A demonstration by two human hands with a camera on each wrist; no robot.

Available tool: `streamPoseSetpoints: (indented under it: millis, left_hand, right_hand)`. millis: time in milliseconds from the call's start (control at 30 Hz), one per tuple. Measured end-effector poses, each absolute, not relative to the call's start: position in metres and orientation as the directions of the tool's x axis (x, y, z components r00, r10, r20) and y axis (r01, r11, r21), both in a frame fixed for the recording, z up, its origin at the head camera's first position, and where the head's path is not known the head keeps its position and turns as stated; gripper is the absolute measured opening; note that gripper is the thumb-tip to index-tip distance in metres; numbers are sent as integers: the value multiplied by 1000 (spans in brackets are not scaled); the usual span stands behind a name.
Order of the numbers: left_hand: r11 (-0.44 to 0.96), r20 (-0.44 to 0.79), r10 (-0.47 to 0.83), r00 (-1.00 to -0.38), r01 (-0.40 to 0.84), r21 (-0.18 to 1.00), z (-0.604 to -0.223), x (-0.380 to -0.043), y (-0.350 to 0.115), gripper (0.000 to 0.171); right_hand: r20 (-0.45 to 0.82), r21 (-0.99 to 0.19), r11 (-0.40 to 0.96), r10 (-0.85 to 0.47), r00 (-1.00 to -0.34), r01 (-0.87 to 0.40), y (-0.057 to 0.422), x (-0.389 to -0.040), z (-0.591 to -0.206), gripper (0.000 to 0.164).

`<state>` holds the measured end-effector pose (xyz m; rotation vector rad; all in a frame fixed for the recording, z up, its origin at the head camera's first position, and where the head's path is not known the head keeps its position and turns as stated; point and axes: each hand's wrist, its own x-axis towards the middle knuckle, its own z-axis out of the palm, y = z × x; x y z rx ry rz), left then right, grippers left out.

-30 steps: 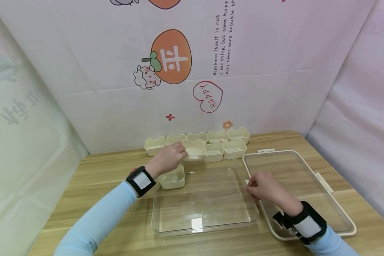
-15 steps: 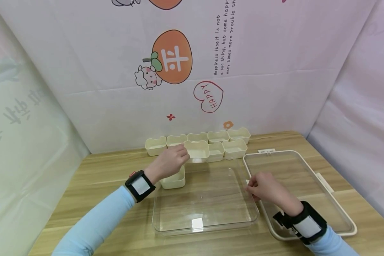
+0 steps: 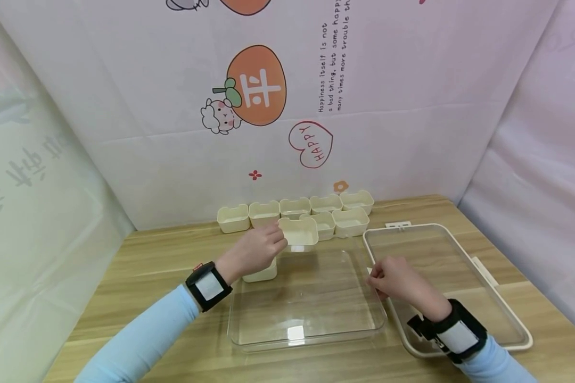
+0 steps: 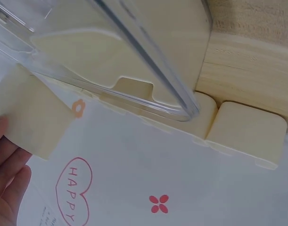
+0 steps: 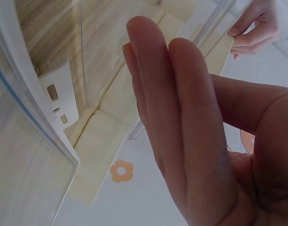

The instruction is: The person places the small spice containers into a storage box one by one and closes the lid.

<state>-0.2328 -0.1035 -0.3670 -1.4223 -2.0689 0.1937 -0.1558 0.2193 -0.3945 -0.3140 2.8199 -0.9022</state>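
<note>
In the head view my left hand pinches a cream plastic bin by its left end, above the back edge of a clear plastic box. The left wrist view shows this bin tilted between thumb and fingers. Another cream bin sits inside the box at its back left corner, partly hidden by my left hand. My right hand pinches the box's right wall. In the right wrist view the fingers of that hand lie side by side, hiding the thumb's tip.
Several cream bins stand in a row against the printed cloth, with two more in front of them. On the right lies a clear lid with a white rim and clips, close beside the box. The wooden table extends left.
My left hand has moved the held bin slightly right and nearer, away from the back row and toward the box. My right hand has stayed at the box's right wall.
</note>
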Motion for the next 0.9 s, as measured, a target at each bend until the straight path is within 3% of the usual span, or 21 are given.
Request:
streamPoseSetpoints:
  millis: [900]
  left_hand:
    - [367, 353, 914, -200, 778, -510, -383, -216, -94, 15]
  right_hand:
    - [-81, -555, 815, -249, -965, -164, 219, -157, -392, 19]
